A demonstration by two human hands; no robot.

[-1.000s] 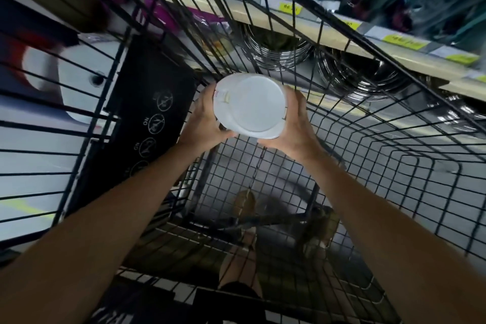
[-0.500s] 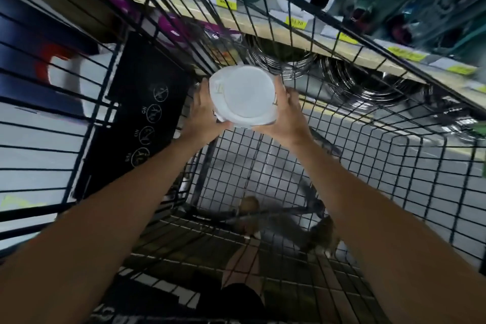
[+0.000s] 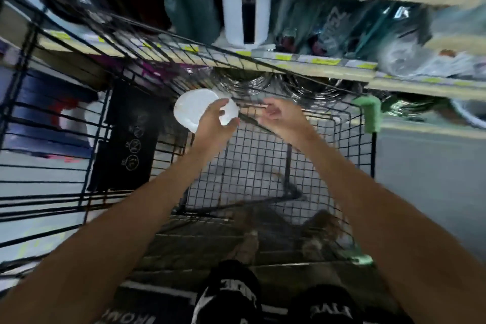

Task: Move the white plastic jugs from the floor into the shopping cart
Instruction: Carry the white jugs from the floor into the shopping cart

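jug (image 3: 194, 108) is gripped in my left hand (image 3: 213, 123) alone, fingers curled round its side, held over the far left corner of the cart (image 3: 263, 160). my right hand (image 3: 281, 118) hangs open just beside it. held one-handed, it could slip and drop hard.

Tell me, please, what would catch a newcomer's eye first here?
The white jug, bright against the black wire shopping cart, is gripped by the left hand near the cart's far end. Beside it the right hand hangs open, holding nothing. Shiny steel bowls gleam beyond the cart.
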